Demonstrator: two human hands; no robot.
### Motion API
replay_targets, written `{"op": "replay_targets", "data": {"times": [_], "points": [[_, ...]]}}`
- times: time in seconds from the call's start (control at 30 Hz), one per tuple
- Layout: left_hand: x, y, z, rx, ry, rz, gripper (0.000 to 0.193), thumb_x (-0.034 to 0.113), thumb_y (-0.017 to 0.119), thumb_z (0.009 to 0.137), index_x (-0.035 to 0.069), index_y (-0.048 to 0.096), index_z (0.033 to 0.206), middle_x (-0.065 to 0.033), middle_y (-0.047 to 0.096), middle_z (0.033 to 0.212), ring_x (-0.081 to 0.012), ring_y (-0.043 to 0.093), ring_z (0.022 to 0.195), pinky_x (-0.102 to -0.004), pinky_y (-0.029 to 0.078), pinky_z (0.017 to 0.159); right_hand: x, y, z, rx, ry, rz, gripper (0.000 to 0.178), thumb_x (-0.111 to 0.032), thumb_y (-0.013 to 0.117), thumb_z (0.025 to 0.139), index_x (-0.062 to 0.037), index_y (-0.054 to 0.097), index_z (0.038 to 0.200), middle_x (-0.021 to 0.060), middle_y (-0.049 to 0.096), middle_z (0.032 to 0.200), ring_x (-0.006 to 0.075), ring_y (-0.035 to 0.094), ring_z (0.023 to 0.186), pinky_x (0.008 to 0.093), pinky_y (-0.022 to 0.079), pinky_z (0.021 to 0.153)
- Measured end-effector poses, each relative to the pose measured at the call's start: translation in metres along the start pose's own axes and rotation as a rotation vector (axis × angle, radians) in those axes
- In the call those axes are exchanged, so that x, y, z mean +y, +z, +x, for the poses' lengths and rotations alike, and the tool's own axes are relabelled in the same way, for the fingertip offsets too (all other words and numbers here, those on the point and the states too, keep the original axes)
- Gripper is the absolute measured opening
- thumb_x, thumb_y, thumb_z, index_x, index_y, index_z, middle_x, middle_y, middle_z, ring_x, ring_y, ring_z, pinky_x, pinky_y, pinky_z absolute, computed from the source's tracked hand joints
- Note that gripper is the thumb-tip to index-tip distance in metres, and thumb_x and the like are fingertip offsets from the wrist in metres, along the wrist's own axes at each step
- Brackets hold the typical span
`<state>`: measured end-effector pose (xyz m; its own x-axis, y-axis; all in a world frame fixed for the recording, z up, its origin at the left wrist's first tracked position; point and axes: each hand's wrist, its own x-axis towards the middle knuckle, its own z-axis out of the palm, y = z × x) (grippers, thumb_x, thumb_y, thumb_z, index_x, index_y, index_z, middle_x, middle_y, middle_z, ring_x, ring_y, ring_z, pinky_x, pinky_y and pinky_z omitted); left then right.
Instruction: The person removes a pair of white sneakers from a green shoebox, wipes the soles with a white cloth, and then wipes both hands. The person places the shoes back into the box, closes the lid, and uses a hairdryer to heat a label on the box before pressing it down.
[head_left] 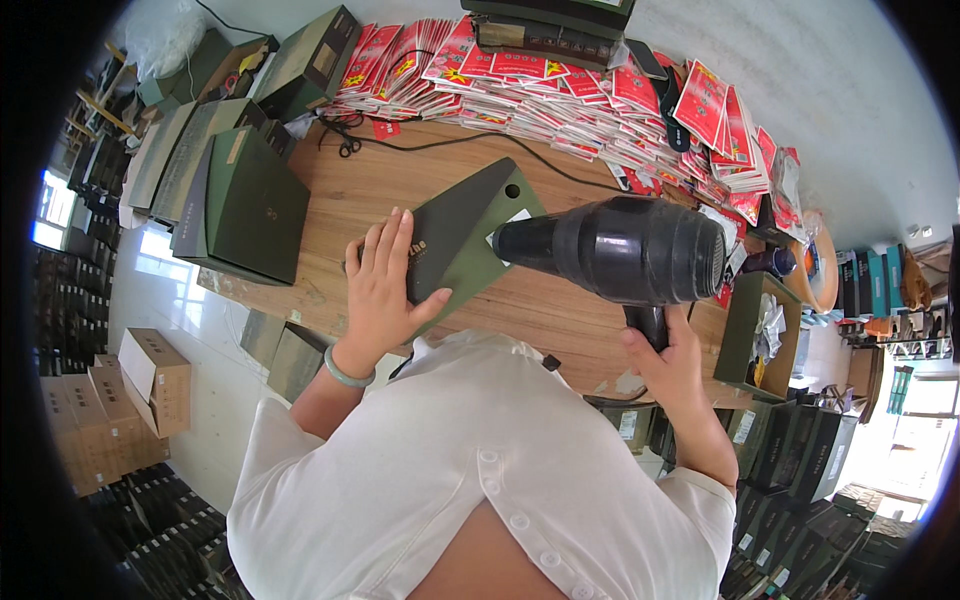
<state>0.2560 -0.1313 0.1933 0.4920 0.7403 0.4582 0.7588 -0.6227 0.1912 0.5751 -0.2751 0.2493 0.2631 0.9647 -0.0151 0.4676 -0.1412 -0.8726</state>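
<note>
A green and dark grey box [465,235] with a round hole near its far corner stands at the middle of the wooden table [350,190]. My left hand [385,285] rests against its left side, fingers stretched out and thumb spread onto the near edge. In my right hand [667,355] is the handle of a black hair dryer [625,248], fingers wrapped round it. The dryer's nozzle points left, right at a small white label [515,218] on the box; whether they touch, I cannot tell.
Red and white printed cards [540,90] lie heaped along the table's back. Scissors [349,142] and a black cable [450,142] are near them. Green boxes [255,210] stand at the left edge, and an open green box [765,335] sits at the right. Cartons [155,380] are on the floor.
</note>
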Motion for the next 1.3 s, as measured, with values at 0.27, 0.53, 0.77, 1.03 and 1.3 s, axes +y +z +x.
{"op": "replay_targets", "data": {"times": [0.27, 0.53, 0.77, 1.03, 1.3], "points": [[0.003, 0.002, 0.000, -0.040, -0.021, -0.015, 0.097, 0.058, 0.063, 0.078, -0.003, 0.030, 0.147, -0.0221, 0.039, 0.145, -0.0385, 0.041, 0.127, -0.0545, 0.025, 0.105, 0.027, -0.014, 0.003, 0.080, 0.009, 0.009, 0.041, -0.005, 0.070, 0.085, -0.0015, 0.051, 0.121, -0.0001, 0.055, 0.069, 0.0058, 0.048, 0.050, 0.0223, 0.040, 0.043], [0.031, -0.004, 0.010, -0.298, -0.148, 0.159, 0.128, 0.067, 0.076, 0.058, 0.008, 0.016, 0.154, -0.0315, 0.023, 0.151, -0.0556, 0.018, 0.139, -0.0708, 0.003, 0.108, 0.151, -0.055, 0.060, 0.233, 0.375, 0.436, 0.031, -0.034, 0.066, 0.092, -0.0075, 0.051, 0.092, 0.0029, 0.053, 0.060, 0.0127, 0.050, 0.042, 0.0253, 0.040, 0.038], [0.044, 0.002, 0.012, -0.268, -0.149, 0.196, 0.126, 0.040, 0.086, 0.048, 0.011, 0.021, 0.152, -0.0307, 0.027, 0.146, -0.0499, 0.025, 0.133, -0.0639, 0.016, 0.109, 0.338, -0.056, 0.075, 0.279, 0.681, 0.874, 0.043, -0.053, 0.067, 0.087, -0.0133, 0.049, 0.083, 0.0033, 0.053, 0.062, 0.0138, 0.051, 0.050, 0.0275, 0.045, 0.046], [0.058, -0.005, 0.004, -0.223, -0.110, 0.181, 0.112, 0.029, 0.083, 0.047, 0.013, 0.034, 0.147, -0.0277, 0.031, 0.143, -0.0463, 0.033, 0.127, -0.0596, 0.024, 0.107, 0.393, -0.047, 0.076, 0.229, 0.750, 0.235, 0.061, -0.059, 0.063, 0.085, -0.0032, 0.056, 0.110, 0.0127, 0.059, 0.091, 0.0266, 0.061, 0.080, 0.0363, 0.053, 0.064], [0.049, 0.001, -0.005, -0.172, -0.091, 0.119, 0.109, 0.032, 0.081, 0.049, 0.012, 0.035, 0.146, -0.0295, 0.030, 0.144, -0.0487, 0.034, 0.126, -0.0630, 0.024, 0.105, 0.127, 0.025, 0.106, 0.091, -0.367, -0.085, 0.038, 0.004, 0.066, 0.081, -0.0042, 0.056, 0.117, 0.0128, 0.055, 0.103, 0.0249, 0.058, 0.092, 0.0346, 0.051, 0.081]]}}
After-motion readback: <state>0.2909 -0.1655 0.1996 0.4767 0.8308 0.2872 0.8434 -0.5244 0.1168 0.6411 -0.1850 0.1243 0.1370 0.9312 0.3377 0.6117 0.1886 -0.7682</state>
